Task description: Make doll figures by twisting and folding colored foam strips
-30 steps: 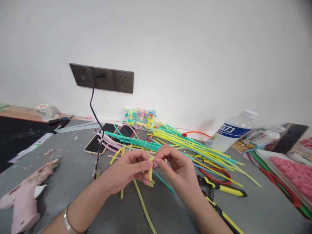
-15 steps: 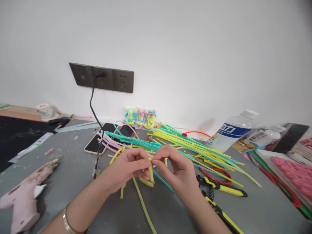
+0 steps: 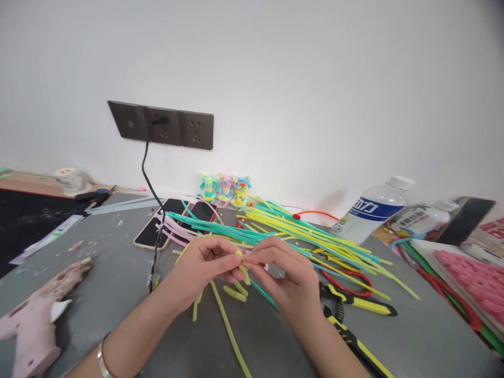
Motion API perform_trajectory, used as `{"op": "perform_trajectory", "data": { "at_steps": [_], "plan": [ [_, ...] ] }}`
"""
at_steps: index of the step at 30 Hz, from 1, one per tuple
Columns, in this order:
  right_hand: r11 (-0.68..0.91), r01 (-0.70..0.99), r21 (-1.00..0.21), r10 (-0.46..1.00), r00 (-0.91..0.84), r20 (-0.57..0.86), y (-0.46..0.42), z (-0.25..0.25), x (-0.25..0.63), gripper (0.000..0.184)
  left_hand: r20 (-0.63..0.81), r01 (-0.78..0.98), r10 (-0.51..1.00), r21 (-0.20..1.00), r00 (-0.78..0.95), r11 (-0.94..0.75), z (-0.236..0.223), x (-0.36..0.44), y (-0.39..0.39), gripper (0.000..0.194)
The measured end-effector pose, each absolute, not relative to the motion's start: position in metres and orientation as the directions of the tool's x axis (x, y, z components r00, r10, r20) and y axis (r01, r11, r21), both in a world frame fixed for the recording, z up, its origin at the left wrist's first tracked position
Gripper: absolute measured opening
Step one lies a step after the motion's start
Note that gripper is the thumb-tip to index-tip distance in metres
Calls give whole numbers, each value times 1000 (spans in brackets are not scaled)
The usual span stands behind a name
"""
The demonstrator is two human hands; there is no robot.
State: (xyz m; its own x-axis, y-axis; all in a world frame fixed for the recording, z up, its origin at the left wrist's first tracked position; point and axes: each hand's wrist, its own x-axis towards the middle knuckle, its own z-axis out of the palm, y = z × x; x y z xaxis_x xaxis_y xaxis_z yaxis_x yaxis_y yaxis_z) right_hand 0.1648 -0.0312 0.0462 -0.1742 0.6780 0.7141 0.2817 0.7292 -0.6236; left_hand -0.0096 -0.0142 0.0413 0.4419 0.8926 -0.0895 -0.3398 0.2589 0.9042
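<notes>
Between the fingertips of both hands is a short yellow pipe cleaner piece [image 3: 244, 274], bent or rolled at its top. My left hand [image 3: 210, 265] is closed in a pinch on it from the left. From the right, my right hand [image 3: 281, 268] pinches its upper end, thumb and forefinger together. Just below on the table lies a curved yellow piece [image 3: 235, 293], and a long yellow pipe cleaner [image 3: 230, 331] runs towards the front edge. Behind my hands spread teal pipe cleaners [image 3: 220, 227] and yellow pipe cleaners [image 3: 299, 224].
Yellow-black pliers [image 3: 354, 336] lie by my right forearm, near red-handled scissors [image 3: 350, 283]. A pink glue gun [image 3: 35, 331] rests at left. Small figures [image 3: 225, 191] stand by the wall. Phones [image 3: 151, 231], a cable [image 3: 145, 173] and a bottle [image 3: 372, 210] are behind.
My right fingers have shifted slightly left and now press closer over the yellow piece's top. Its lower end has lifted apart from the curved piece on the table. The view moved slightly.
</notes>
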Motion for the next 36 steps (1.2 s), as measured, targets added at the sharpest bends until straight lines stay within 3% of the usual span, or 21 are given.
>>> {"op": "perform_trajectory", "data": {
  "at_steps": [8, 15, 22, 32, 36],
  "plan": [
    [751, 269, -603, 659, -238, 714, -33, 48, 164, 11, -55, -365, 910, 905, 412, 220, 40, -10, -13, 13],
    [774, 364, -519, 624, -295, 724, -33, 45, 165, 11, -18, -365, 949, 920, 316, 139, 38, -9, -11, 12],
    [725, 260, -638, 687, -207, 696, -33, 43, 159, 16, 69, -255, 957, 967, 280, 5, 38, -10, -11, 8],
    [611, 349, -710, 788, -184, 588, -33, 46, 159, 13, 285, -68, 921, 959, 266, -277, 44, -13, -10, 7],
    [589, 355, -726, 807, -212, 551, -34, 45, 159, 12, 295, 21, 916, 950, 271, -312, 44, -16, -11, 8]
  ]
}}
